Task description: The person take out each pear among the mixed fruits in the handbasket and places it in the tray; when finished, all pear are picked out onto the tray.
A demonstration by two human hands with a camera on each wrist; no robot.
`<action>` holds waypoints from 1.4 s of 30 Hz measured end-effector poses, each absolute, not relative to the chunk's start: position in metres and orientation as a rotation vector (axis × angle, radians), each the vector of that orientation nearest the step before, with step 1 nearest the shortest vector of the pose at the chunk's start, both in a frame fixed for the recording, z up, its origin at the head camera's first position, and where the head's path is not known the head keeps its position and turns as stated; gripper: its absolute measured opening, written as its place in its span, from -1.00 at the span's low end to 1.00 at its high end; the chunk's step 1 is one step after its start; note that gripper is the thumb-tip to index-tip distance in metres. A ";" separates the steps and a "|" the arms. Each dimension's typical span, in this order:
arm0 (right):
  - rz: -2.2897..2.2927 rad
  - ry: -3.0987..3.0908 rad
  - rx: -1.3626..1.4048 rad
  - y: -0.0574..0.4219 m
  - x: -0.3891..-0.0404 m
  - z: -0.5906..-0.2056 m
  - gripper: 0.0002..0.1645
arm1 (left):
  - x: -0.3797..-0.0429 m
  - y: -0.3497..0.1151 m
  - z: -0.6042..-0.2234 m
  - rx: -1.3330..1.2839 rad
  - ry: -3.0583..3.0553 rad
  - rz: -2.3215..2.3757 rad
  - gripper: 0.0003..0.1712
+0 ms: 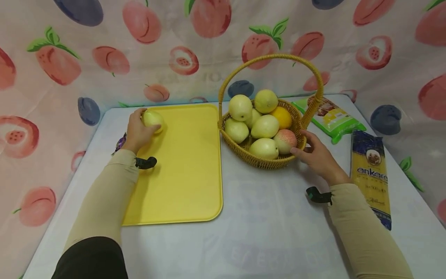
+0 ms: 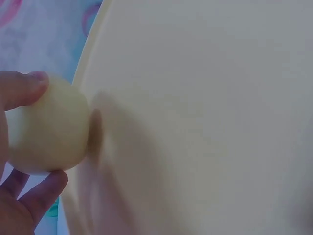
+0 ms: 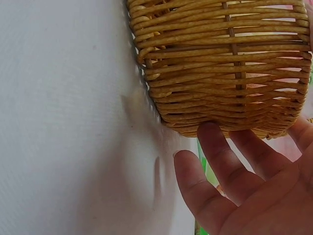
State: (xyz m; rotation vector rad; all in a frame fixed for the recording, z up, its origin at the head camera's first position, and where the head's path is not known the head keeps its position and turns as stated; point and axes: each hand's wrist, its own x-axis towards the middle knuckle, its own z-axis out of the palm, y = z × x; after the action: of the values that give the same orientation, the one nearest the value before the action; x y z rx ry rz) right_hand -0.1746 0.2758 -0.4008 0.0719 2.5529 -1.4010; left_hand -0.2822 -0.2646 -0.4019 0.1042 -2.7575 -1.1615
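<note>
At the tray's far left corner, my left hand [image 1: 137, 131] grips a smooth pale yellow-green fruit [image 1: 151, 119] between thumb and fingers. In the left wrist view the fruit [image 2: 51, 129] is held beside the rim of the yellow tray [image 1: 184, 166]. My right hand [image 1: 320, 157] holds the near right rim of a wicker basket [image 1: 268, 163], thumb over the edge. Its fingertips touch the woven side in the right wrist view. Inside the basket lie several pale fruits [image 1: 265, 126], an orange [image 1: 281, 117] and a peach [image 1: 285, 141].
The basket's tall handle [image 1: 271, 57] arches over the fruit. Right of it lie a green packet [image 1: 334, 118] and a yellow-and-blue pasta packet [image 1: 371, 182]. A purple-wrapped item [image 1: 120, 142] lies left of the tray. A fruit-print cloth [image 1: 195, 58] hangs behind the table.
</note>
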 end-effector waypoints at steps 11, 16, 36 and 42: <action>-1.402 2.560 0.071 0.279 -0.173 -0.400 0.17 | -0.301 -0.267 -0.403 0.200 -2.692 -1.222 -0.22; -1.392 2.563 0.087 0.279 -0.174 -0.403 0.18 | -0.309 -0.266 -0.402 0.228 -2.694 -1.211 -0.26; -1.399 2.544 0.078 0.280 -0.173 -0.404 0.15 | -0.329 -0.256 -0.404 0.462 -2.589 -1.274 -0.28; -1.404 2.545 0.080 0.280 -0.175 -0.405 0.14 | -0.336 -0.258 -0.407 0.470 -2.608 -1.247 -0.29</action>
State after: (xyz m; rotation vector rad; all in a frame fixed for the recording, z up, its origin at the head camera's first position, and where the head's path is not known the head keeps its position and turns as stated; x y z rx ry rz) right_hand -0.1747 0.2803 -0.4053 0.0796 2.5446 -1.4044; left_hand -0.3360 -0.2575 -0.4069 0.4698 -2.6082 -1.2468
